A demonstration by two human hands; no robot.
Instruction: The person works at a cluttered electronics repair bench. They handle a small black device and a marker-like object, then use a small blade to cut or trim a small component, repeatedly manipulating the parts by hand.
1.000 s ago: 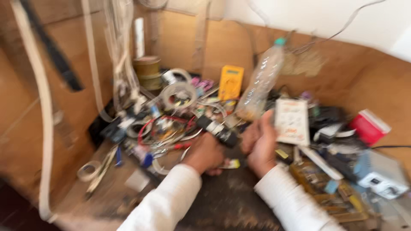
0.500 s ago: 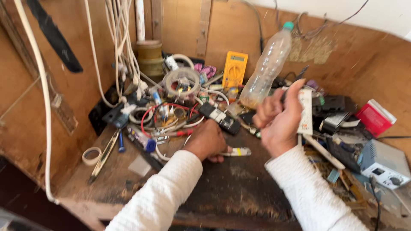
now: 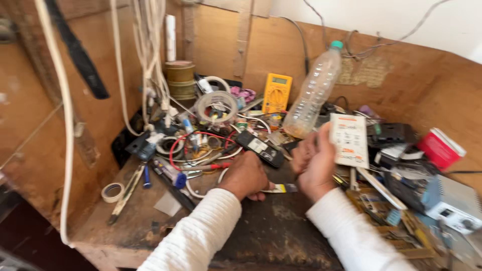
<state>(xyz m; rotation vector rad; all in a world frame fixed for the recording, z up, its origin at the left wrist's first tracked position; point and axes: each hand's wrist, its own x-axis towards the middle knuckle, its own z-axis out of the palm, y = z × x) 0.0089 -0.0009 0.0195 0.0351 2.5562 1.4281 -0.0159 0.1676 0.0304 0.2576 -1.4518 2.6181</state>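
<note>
My left hand (image 3: pixel 246 175) rests knuckles-up on the dark wooden workbench (image 3: pixel 261 241), its fingers curled down beside a small tube (image 3: pixel 281 188) that pokes out from under it. Whether the fingers grip the tube is hidden. Just beyond the hand lies a black flat device (image 3: pixel 261 148) among red and white wires (image 3: pixel 201 145). My right hand (image 3: pixel 314 163) is raised above the bench and holds a small white printed card pack (image 3: pixel 350 140) upright by its left edge.
A clear plastic bottle (image 3: pixel 314 93) leans on the back wall beside a yellow multimeter (image 3: pixel 277 93). Tape rolls (image 3: pixel 216 106), a small tape ring (image 3: pixel 112 191), circuit boards (image 3: pixel 381 206), a red box (image 3: pixel 442 148) and a grey unit (image 3: pixel 449 200) crowd the bench. Cables hang at left.
My right hand has lifted the white card pack off the clutter and turned it upright. My left hand has stayed on the bench by the tube.
</note>
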